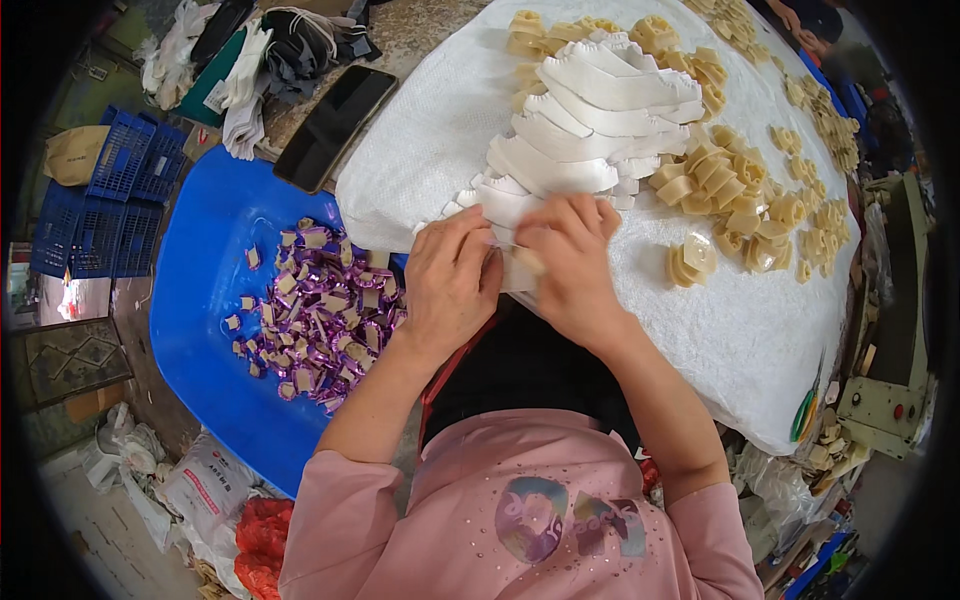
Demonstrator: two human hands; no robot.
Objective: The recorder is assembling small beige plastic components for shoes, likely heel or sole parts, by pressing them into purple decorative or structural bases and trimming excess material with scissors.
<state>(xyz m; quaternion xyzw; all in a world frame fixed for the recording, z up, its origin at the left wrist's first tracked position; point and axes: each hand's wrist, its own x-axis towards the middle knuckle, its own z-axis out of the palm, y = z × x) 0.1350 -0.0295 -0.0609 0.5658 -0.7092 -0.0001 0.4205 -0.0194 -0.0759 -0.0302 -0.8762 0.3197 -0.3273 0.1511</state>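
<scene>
At the near edge of the white-covered table, my left hand is closed with its fingertips on a small beige piece. My right hand meets it from the other side, its fingers curled over the same piece and partly smeared by motion. The fingers hide most of that piece. Just beyond both hands lies an overlapping pile of curved white strips with notched edges. Clusters of beige ring-shaped pieces sit to the right of it, and a small stack of rings stands nearer my right hand.
Left of my lap, a blue tub holds many small beige pieces in shiny purple wrapping. A black phone lies beside the white cover. Blue crates stand at far left. Another person's hand shows at upper right.
</scene>
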